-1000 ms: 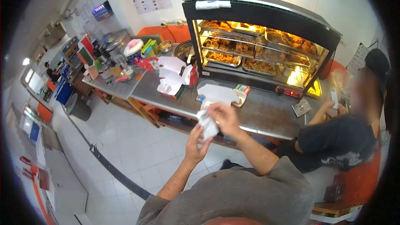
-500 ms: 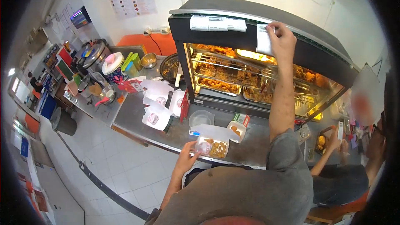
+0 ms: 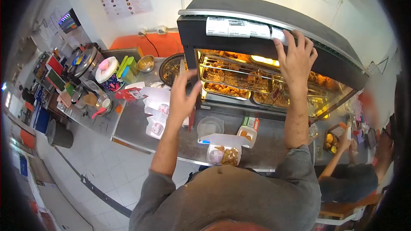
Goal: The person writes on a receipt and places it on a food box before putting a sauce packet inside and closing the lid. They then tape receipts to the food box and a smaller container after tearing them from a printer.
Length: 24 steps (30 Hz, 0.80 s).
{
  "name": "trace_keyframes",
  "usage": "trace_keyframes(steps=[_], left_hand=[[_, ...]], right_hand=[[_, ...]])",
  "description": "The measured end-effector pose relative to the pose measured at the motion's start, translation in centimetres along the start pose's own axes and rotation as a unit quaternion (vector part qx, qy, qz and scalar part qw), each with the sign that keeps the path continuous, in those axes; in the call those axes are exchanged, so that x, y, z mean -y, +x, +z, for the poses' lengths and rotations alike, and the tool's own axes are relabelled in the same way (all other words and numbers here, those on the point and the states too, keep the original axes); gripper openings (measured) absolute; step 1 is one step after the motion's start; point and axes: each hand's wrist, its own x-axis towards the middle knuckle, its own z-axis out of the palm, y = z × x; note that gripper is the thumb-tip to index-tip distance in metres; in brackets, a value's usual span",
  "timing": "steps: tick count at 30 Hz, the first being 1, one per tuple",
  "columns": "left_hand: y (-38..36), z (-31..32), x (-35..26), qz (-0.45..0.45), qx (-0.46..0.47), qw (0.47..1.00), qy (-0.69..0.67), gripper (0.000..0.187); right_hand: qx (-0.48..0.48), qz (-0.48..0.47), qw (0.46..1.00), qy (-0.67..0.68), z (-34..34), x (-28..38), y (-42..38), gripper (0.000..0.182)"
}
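My right hand [image 3: 296, 57] is raised to the dark top panel of a heated food cabinet [image 3: 239, 38]. Its thumb and fingertips grip a white paper slip [image 3: 278, 35] at the end of a row of printed slips [image 3: 238, 28] on that panel. My left hand [image 3: 184, 98], slightly blurred, is in the air by the cabinet's left front edge, fingers apart and holding nothing. Below on the metal counter is an open food box [image 3: 224, 155] with rice-like food and a round wrapped item. Beside it stands a smaller red-and-green box [image 3: 248, 131] with brown pieces.
Behind the glass are trays of fried food [image 3: 227, 89]. A clear round lid [image 3: 210, 127], white boxes [image 3: 155, 127], a dark pan [image 3: 172, 69] and a metal bowl [image 3: 146, 63] are on the counter. A co-worker's arm [image 3: 336, 158] is at the right.
My left hand has left the food box and risen toward the cabinet's left edge. My right hand has moved the slip up against the row's end, its fingers now more spread.
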Motion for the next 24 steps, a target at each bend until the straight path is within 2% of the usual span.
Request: trace_keyframes(steps=[2,3,4,5,6,7,9,11,13,15,16,18,20,23,24], left_hand=[[4.6,0.3,-2.1,0.057,-0.064,0.996,0.006,0.031],[6.5,0.5,-2.9,0.072,-0.091,0.993,0.007,0.031],[8.0,0.7,-3.6,0.096,-0.101,0.99,0.018,0.03],[9.3,1.0,-3.8,0.121,-0.112,0.986,0.028,0.03],[10.6,1.3,-3.4,0.175,-0.106,0.976,0.07,0.029],[11.0,1.5,-4.2,0.193,-0.084,0.968,0.133,0.029],[12.0,2.0,-4.7,0.217,-0.067,0.952,0.206,0.03],[12.5,2.5,-3.6,0.204,-0.045,0.953,0.219,0.031],[13.2,2.3,-3.4,0.196,-0.027,0.952,0.234,0.033],[13.2,2.2,-3.1,0.199,-0.025,0.949,0.242,0.034],[13.2,2.2,-3.0,0.203,-0.021,0.948,0.243,0.036],[13.2,2.0,-2.9,0.207,-0.013,0.947,0.246,0.036],[13.3,1.9,-3.2,0.208,-0.009,0.946,0.25,0.036],[13.2,1.8,-3.7,0.257,-0.008,0.917,0.305,0.036],[13.0,1.8,-3.9,0.28,-0.047,0.913,0.293,0.034]], right_hand=[[-0.109,0.029,0.993,-0.033,-0.5,1.2,-0.2,0.034],[-0.108,0.03,0.993,-0.039,-0.2,1.3,-0.7,0.034],[-0.127,0.021,0.984,0.126,0.7,1.4,-1.8,0.032],[-0.143,0.011,0.947,0.288,1.4,1.4,-2.7,0.031],[-0.068,0.053,0.914,0.395,1.6,2.6,-3.2,0.029],[0.008,0.095,0.864,0.495,1.7,4.5,-3.5,0.028],[-0.021,0.125,0.853,0.505,2.9,7.4,-2.7,0.029],[-0.058,0.175,0.834,0.521,3.9,9.3,-2.3,0.031],[-0.111,0.174,0.829,0.52,4.7,10.4,-1.6,0.03],[-0.104,0.215,0.76,0.605,5.2,10.9,-1.7,0.027],[-0.105,0.218,0.761,0.601,5.3,10.9,-1.9,0.027],[-0.071,0.241,0.654,0.714,5.1,10.6,-2.2,0.02],[-0.067,0.249,0.651,0.714,5.1,10.4,-2.2,0.019],[-0.06,0.258,0.656,0.707,4.9,10.0,-2.4,0.017],[-0.058,0.259,0.664,0.699,4.7,9.9,-2.4,0.017]])
